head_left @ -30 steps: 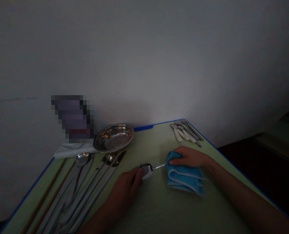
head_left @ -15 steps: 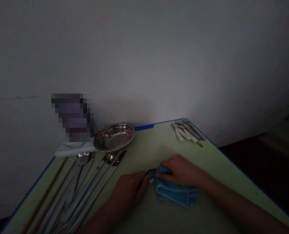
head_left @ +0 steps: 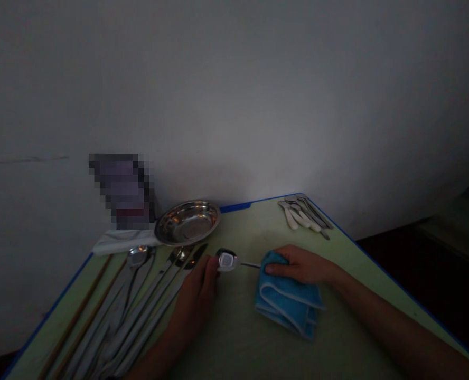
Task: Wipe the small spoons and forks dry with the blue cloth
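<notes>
Between my hands is a shiny metal spoon [head_left: 227, 259], its rounded bowl to the left and its thin handle running right into a blue cloth [head_left: 288, 301]. My left hand [head_left: 197, 290] is closed at the edge of the bowl, its fingertips partly hidden. My right hand [head_left: 303, 264] is closed on the folded cloth, which wraps the far end of the handle and hides it. The loose folds of the cloth hang toward the front of the table.
Several long spoons and knives [head_left: 139, 311] lie on the green table [head_left: 242, 338] at left, beside wooden chopsticks [head_left: 80, 311]. Behind them stands a steel dish [head_left: 189, 224]. Smaller cutlery [head_left: 303, 214] lies at the back right, near the wall [head_left: 234, 105].
My left hand has shifted left and slightly up, opening a gap to my right hand. The spoon's bowl and part of its handle now show. The cloth has moved slightly right.
</notes>
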Available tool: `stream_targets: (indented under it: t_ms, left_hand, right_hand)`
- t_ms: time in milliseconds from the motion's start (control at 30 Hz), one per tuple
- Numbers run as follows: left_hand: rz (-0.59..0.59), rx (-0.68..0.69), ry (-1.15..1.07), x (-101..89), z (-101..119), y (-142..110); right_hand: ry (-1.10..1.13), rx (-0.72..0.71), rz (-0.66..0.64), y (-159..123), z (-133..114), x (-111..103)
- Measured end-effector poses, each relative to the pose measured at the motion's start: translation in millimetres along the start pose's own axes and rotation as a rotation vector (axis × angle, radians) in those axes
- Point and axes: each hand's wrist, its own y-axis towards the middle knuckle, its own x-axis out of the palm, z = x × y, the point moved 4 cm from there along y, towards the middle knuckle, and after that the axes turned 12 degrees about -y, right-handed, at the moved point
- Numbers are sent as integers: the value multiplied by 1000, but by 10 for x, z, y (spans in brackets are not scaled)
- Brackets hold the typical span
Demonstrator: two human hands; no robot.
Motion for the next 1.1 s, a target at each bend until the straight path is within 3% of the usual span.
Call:
stream_targets:
  t_ms: [67, 200, 267, 333, 467, 600, 733, 967, 1100]
  left_hand:
    - [-52, 25, -7, 31, -1, -19]
    - [-282, 131, -23, 157, 30, -91]
    - [-320, 135, -34, 177, 35, -104]
    - [-293, 107, -48, 158, 34, -99]
    - [-258, 32, -78, 102, 37, -103]
    - [-403, 135, 29, 148, 115, -161]
    - [-553, 266, 152, 231, 179, -219]
    - [-574, 249, 160, 257, 127, -204]
    - [-552, 223, 79, 249, 110, -181]
  right_hand:
    - [-9, -6, 2, 8, -67, 59]
    - [33, 12, -28, 14, -150, 184]
    - [118, 46, -31, 29, -146, 254]
    - [296, 148, 67, 57, -103, 289]
    - [893, 391, 445, 91, 17, 282]
    - [1288, 426, 609, 131, 65, 256]
    - [1430, 382, 644, 150, 73, 283]
    - [1466, 287, 583, 171, -57, 490]
    - [1449, 262, 561, 190, -53, 490]
